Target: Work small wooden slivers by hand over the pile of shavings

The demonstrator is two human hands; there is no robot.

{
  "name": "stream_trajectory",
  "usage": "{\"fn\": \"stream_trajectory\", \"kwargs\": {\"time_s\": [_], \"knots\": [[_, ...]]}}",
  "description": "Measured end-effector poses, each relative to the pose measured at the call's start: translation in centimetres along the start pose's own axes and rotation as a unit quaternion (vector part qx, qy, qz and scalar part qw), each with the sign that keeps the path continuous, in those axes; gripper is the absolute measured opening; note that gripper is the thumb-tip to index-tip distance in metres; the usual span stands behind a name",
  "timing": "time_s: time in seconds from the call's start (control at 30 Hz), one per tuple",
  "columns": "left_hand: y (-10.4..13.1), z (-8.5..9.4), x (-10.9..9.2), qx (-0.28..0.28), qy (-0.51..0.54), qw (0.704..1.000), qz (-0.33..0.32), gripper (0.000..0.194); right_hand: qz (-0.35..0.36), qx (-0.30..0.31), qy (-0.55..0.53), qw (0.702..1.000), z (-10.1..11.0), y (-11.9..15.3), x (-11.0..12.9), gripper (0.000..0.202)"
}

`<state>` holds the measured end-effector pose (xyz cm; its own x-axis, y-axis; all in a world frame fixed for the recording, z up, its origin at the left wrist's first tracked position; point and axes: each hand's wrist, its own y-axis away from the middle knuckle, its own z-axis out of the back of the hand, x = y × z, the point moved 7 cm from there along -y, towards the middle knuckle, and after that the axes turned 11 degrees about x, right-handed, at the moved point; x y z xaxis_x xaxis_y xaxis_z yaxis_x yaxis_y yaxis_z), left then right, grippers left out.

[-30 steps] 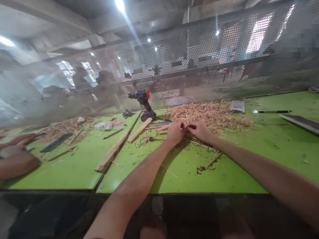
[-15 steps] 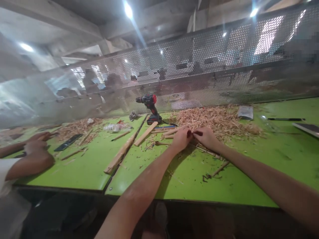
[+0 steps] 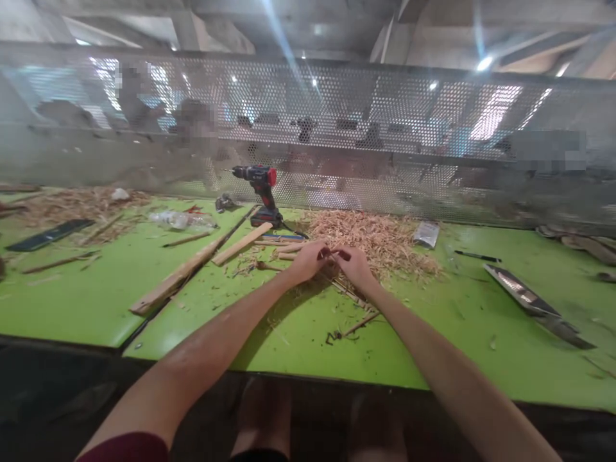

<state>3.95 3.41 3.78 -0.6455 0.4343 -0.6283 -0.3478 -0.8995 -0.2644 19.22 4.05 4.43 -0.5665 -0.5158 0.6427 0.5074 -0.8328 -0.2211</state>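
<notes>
My left hand (image 3: 310, 259) and my right hand (image 3: 353, 264) meet over the green table (image 3: 423, 321), fingertips pinched close together. Something small sits between them, too small and hidden to name. Just beyond them lies a heap of pale wood shavings (image 3: 370, 234). Thin wooden sticks (image 3: 353, 294) rest under and beside my right hand. A darker twig-like piece (image 3: 360, 325) lies nearer the front edge. Left of my left hand is a short stick with a dark end (image 3: 265, 265).
A cordless drill (image 3: 262, 189) stands upright behind my hands. Long wooden strips (image 3: 178, 276) lie along the table seam. A plastic bottle (image 3: 180, 220) is at left, a small packet (image 3: 426, 234), a black pen (image 3: 477, 256) and a flat dark-topped object (image 3: 524, 292) at right. A perforated metal screen (image 3: 337, 135) runs behind.
The view has turned right and levelled, so the table things appear farther left. The neighbour's arm has mostly left the picture. My hands keep their pinched pose.
</notes>
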Motion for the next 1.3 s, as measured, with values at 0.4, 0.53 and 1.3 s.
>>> {"fn": "stream_trajectory", "kwargs": {"time_s": [0.4,0.53,1.3], "knots": [[-0.2,-0.9,1.6,-0.035,-0.032,0.999,0.024,0.012,-0.001,-0.025,0.057,0.998,-0.6,0.0,1.2,0.019],[-0.5,-1.2,1.7,-0.032,-0.039,0.998,0.024,0.012,0.006,-0.035,0.066,0.997,-0.7,0.0,1.0,0.019],[0.0,-0.7,1.6,-0.04,-0.061,0.996,0.058,0.013,-0.017,-0.015,0.104,0.994,-1.5,0.4,1.9,0.022]]}}
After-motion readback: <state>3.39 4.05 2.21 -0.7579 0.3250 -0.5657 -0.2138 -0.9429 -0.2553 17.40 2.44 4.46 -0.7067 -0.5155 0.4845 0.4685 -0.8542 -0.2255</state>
